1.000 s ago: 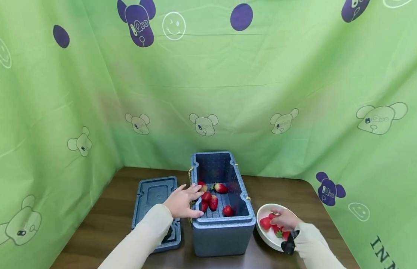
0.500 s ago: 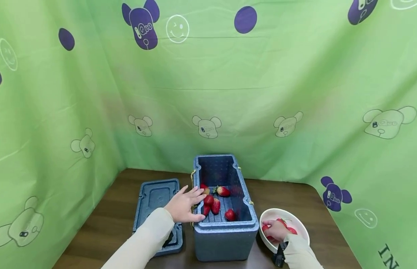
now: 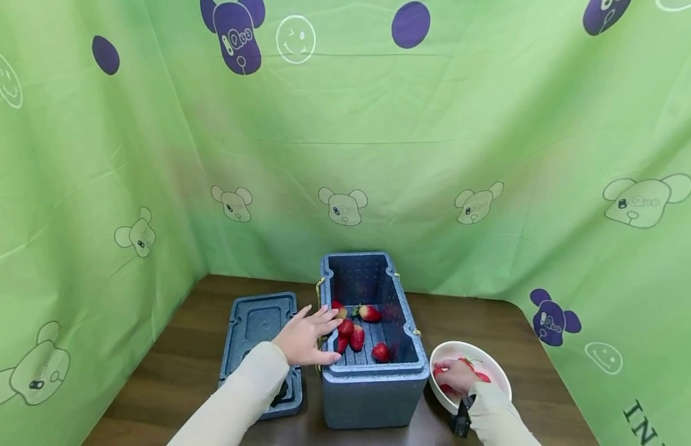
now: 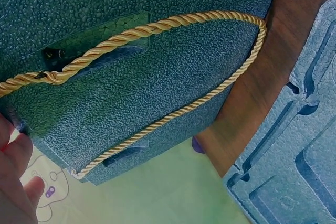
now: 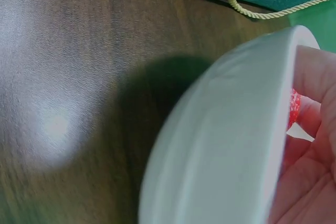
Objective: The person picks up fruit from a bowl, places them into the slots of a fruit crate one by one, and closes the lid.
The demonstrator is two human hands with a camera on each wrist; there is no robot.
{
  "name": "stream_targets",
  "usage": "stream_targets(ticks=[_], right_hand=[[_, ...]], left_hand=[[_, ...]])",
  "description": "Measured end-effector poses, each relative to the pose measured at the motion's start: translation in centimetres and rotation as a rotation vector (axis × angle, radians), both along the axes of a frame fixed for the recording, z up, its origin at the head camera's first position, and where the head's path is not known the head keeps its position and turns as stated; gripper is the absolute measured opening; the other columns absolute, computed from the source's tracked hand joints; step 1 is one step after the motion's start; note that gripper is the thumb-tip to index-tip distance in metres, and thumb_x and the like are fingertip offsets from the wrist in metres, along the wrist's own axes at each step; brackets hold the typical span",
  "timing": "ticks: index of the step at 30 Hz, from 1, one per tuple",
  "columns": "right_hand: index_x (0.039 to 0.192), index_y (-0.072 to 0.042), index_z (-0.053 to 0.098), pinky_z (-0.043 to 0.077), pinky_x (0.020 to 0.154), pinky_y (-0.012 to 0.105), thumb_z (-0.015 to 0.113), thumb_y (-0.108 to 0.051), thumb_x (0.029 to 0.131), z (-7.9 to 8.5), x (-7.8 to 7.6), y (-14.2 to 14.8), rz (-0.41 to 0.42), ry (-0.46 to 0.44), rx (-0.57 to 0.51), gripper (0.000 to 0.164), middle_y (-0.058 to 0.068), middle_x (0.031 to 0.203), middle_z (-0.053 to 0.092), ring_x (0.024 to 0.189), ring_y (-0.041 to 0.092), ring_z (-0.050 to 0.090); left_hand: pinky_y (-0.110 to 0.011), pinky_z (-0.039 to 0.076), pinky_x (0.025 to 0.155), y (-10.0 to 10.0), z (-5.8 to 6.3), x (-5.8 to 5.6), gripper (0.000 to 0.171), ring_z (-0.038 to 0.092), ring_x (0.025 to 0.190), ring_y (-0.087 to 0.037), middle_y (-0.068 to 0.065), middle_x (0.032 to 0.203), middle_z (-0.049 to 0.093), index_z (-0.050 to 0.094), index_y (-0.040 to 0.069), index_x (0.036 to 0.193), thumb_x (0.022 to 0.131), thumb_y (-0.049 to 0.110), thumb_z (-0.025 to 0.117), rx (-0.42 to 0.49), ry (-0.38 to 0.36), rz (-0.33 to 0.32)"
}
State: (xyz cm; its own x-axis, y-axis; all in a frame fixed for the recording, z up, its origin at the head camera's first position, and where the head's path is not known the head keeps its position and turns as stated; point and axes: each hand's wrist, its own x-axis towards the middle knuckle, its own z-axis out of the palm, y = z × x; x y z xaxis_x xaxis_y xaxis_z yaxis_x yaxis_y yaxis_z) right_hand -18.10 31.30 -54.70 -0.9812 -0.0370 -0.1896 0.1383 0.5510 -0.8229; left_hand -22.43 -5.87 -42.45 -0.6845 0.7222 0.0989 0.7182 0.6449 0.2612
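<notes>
My left hand (image 3: 306,339) rests with spread, straight fingers on the left rim of a blue foam box (image 3: 369,396). Several strawberries (image 3: 370,313) lie on the ribbed floor of this box. To its right stands a white bowl (image 3: 494,365), and my right hand (image 3: 458,376) reaches down into it. In the right wrist view a red strawberry (image 5: 294,107) shows between the thumb and curled fingers, partly hidden by the bowl's rim. More strawberries (image 3: 482,376) lie in the bowl beside the hand. Only part of my left hand (image 4: 18,182) enters the left wrist view.
A blue foam lid (image 3: 261,319) lies on the wooden table (image 3: 172,365), left of the box. A twisted gold cord (image 4: 173,22) hangs along the box's side. Behind the table, a green printed curtain (image 3: 345,155) hangs close to its edge.
My right hand has moved left and lower into the bowl, among the strawberries at its near left side. The left hand keeps its place on the box rim.
</notes>
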Motion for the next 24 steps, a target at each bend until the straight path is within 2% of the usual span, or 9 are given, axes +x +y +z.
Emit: stream_targets(ticks=[3, 6, 9, 12, 15, 21, 24], right_hand=[[0.080, 0.010, 0.055, 0.039, 0.047, 0.020, 0.056, 0.004, 0.071, 0.9, -0.2, 0.4, 0.041, -0.009, -0.071, 0.011, -0.004, 0.057, 0.047, 0.049, 0.009, 0.044], [0.079, 0.009, 0.051, 0.036, 0.048, 0.020, 0.054, 0.004, 0.071, 2.0, -0.3, 0.7, 0.055, -0.034, -0.116, 0.010, -0.004, 0.058, 0.045, 0.049, 0.009, 0.041], [0.092, 0.015, 0.053, 0.041, 0.050, 0.024, 0.054, 0.003, 0.073, 3.1, -0.1, 1.1, 0.043, -0.030, -0.118, 0.022, -0.002, 0.063, 0.049, 0.053, 0.011, 0.045], [0.107, 0.022, 0.049, 0.049, 0.054, 0.028, 0.055, 0.002, 0.076, 3.9, 0.3, 1.6, -0.006, -0.012, -0.103, 0.037, 0.002, 0.070, 0.054, 0.060, 0.013, 0.052], [0.117, 0.023, 0.045, 0.051, 0.057, 0.030, 0.057, 0.002, 0.078, 4.4, 0.8, 1.9, -0.055, 0.002, -0.093, 0.046, 0.004, 0.076, 0.056, 0.063, 0.015, 0.054], [0.121, 0.022, 0.044, 0.053, 0.059, 0.030, 0.061, 0.001, 0.079, 5.3, 1.3, 1.3, -0.091, 0.031, -0.075, 0.050, 0.009, 0.080, 0.059, 0.064, 0.016, 0.056], [0.122, 0.021, 0.046, 0.055, 0.061, 0.033, 0.062, 0.001, 0.080, 5.9, 1.2, 0.8, -0.130, 0.036, -0.093, 0.049, 0.013, 0.084, 0.062, 0.063, 0.019, 0.059]], left_hand=[[-0.053, 0.018, 0.113, 0.2, 0.1, 0.0, 0.071, 0.032, 0.139, -0.025, -0.006, 0.148, 0.041, 0.049, 0.010, 0.141, 0.085, 0.052, 0.058, 0.011, 0.001, -0.002], [-0.053, 0.018, 0.113, 0.2, 0.0, 0.1, 0.071, 0.032, 0.139, -0.025, -0.007, 0.148, 0.042, 0.049, 0.009, 0.141, 0.086, 0.053, 0.057, 0.007, 0.009, -0.001], [-0.053, 0.019, 0.113, 0.3, 0.0, 0.4, 0.070, 0.032, 0.139, -0.026, -0.007, 0.147, 0.042, 0.048, 0.009, 0.141, 0.087, 0.053, 0.055, -0.004, 0.029, -0.008], [-0.053, 0.020, 0.112, 0.6, 0.1, 0.5, 0.069, 0.033, 0.139, -0.026, -0.007, 0.147, 0.043, 0.048, 0.008, 0.141, 0.088, 0.052, 0.053, -0.006, 0.066, -0.026], [-0.052, 0.020, 0.112, 0.9, 0.1, 0.5, 0.069, 0.033, 0.139, -0.026, -0.007, 0.147, 0.043, 0.048, 0.008, 0.141, 0.088, 0.052, 0.052, 0.014, 0.076, -0.036], [-0.054, 0.019, 0.112, 0.4, -0.5, 0.8, 0.068, 0.034, 0.138, -0.028, -0.009, 0.147, 0.044, 0.049, 0.008, 0.140, 0.087, 0.049, 0.055, 0.056, 0.039, -0.024], [-0.055, 0.019, 0.112, 0.1, -0.7, 0.9, 0.067, 0.035, 0.138, -0.028, -0.009, 0.146, 0.044, 0.050, 0.008, 0.140, 0.087, 0.049, 0.055, 0.074, 0.045, -0.023]])
